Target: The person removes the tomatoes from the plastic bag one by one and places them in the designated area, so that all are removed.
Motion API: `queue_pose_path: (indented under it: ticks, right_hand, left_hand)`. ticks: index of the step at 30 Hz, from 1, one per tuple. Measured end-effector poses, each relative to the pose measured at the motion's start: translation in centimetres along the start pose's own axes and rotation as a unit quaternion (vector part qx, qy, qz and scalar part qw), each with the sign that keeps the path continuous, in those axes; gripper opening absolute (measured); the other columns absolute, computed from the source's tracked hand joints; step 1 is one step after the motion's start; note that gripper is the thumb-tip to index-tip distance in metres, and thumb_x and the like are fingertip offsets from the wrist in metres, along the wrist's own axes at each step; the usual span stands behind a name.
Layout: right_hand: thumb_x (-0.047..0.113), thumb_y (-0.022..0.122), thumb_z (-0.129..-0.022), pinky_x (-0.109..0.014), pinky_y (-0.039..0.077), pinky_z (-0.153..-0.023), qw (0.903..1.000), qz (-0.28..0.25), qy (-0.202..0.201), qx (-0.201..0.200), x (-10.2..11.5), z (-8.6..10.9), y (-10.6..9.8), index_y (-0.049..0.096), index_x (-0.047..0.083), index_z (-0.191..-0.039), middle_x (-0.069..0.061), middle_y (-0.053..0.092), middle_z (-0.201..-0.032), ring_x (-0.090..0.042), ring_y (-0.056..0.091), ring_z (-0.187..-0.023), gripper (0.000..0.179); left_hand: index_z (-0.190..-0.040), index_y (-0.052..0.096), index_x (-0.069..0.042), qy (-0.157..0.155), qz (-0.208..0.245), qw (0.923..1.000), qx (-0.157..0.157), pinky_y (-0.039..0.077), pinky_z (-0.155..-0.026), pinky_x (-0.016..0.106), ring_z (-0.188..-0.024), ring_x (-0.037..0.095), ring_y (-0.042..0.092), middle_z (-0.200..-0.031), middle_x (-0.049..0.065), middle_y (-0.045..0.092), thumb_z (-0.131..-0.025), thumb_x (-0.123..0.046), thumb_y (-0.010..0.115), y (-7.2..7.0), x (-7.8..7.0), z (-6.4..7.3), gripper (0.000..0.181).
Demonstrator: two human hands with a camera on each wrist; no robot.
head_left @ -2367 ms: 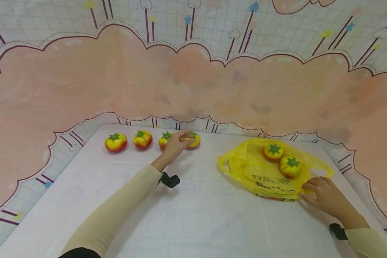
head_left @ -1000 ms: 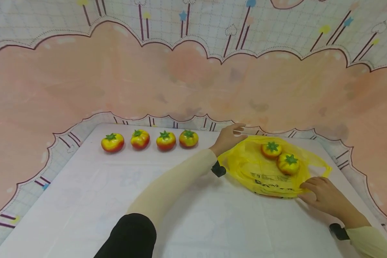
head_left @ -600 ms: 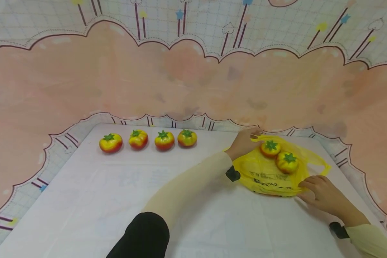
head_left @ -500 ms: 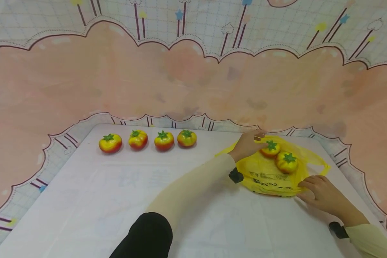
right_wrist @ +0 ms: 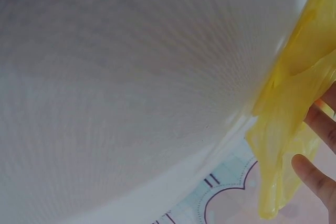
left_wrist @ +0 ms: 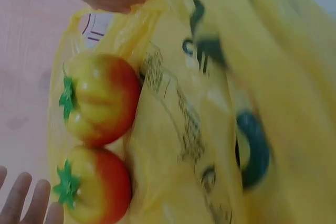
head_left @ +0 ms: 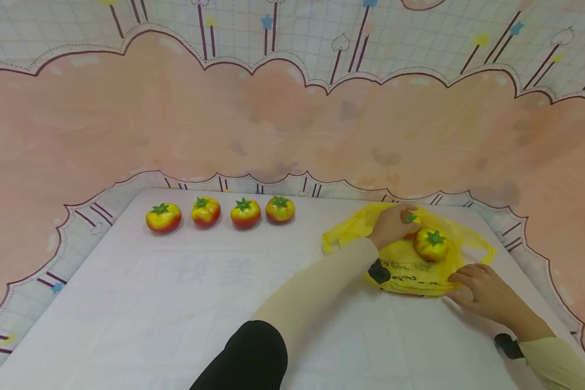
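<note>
In the head view a yellow plastic bag (head_left: 402, 260) with dark print lies spread at the right of the table. Two glossy yellow-red tomatoes with green leafy tops are at it, the nearer tomato (head_left: 430, 245) in plain sight. My left hand (head_left: 390, 223) reaches over the farther tomato and partly covers it. In the left wrist view its straight fingers (left_wrist: 34, 200) are beside the lower tomato (left_wrist: 97, 187). At the bag's near right edge my right hand (head_left: 485, 295) holds the film with bent fingers. Whether the tomatoes lie inside or on top of the bag, I cannot tell.
Several more tomatoes stand in a row along the table's back left, the rightmost tomato (head_left: 280, 209) being closest to the bag. The white table (head_left: 185, 303) ends at a patterned backdrop (head_left: 273, 130). A handle loop (head_left: 333, 238) lies at the bag's left.
My left hand has moved right from the row of tomatoes, past the bag's left edge, to the farther tomato at the bag. The right hand stays at the bag's edge.
</note>
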State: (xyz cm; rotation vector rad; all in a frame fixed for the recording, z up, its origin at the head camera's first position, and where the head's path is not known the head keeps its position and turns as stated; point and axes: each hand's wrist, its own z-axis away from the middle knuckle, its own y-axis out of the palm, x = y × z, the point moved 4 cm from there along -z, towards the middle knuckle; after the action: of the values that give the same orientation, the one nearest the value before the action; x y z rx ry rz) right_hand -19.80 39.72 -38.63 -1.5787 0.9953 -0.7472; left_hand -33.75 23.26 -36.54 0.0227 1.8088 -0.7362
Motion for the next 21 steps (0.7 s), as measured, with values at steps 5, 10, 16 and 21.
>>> queue_pose_path:
  ticks: [5, 10, 16, 21]
  right_hand:
    - [0.031, 0.078, -0.071, -0.053, 0.041, -0.086, 1.0000, -0.001, 0.001, -0.004, -0.1, 0.1, 0.1, 0.069, 0.011, -0.085, -0.003, 0.068, -0.087, -0.032, 0.061, -0.089, 0.026]
    - [0.031, 0.078, -0.072, -0.053, 0.041, -0.086, 0.9999, -0.004, -0.001, -0.010, -0.1, 0.1, 0.3, 0.070, 0.011, -0.086, -0.003, 0.068, -0.087, -0.032, 0.061, -0.089, 0.025]
    - [0.028, 0.079, -0.069, -0.051, 0.041, -0.085, 0.9993, 0.000, -0.018, -0.033, -0.1, 0.1, 0.3, 0.069, 0.010, -0.085, -0.003, 0.068, -0.085, -0.030, 0.061, -0.087, 0.025]
    - [0.028, 0.079, -0.069, -0.050, 0.042, -0.084, 0.9989, 0.003, -0.025, -0.040, -0.2, 0.2, 0.4, 0.070, 0.011, -0.084, -0.002, 0.068, -0.084, -0.029, 0.062, -0.086, 0.025]
  left_hand:
    - [-0.122, 0.062, -0.016, -0.042, 0.006, 0.9991, -0.004, 0.048, -0.071, 0.012, -0.096, 0.007, 0.062, -0.115, 0.001, 0.067, -0.085, -0.022, 0.069, 1.5, 0.2, 0.3, 0.038]
    - [-0.118, 0.064, -0.016, -0.068, 0.022, 0.9974, -0.004, 0.050, -0.068, 0.013, -0.092, 0.007, 0.064, -0.109, 0.000, 0.069, -0.085, -0.022, 0.070, 2.6, 0.7, 0.5, 0.034]
    - [-0.111, 0.067, -0.019, -0.087, 0.014, 0.9961, -0.005, 0.049, -0.066, 0.014, -0.084, 0.004, 0.062, -0.100, -0.005, 0.069, -0.085, -0.024, 0.070, 3.6, 1.2, 0.5, 0.027]
    - [-0.108, 0.068, -0.017, -0.089, 0.024, 0.9958, -0.004, 0.049, -0.066, 0.014, -0.082, 0.005, 0.062, -0.097, -0.003, 0.070, -0.084, -0.021, 0.070, 4.1, 1.1, 0.7, 0.024]
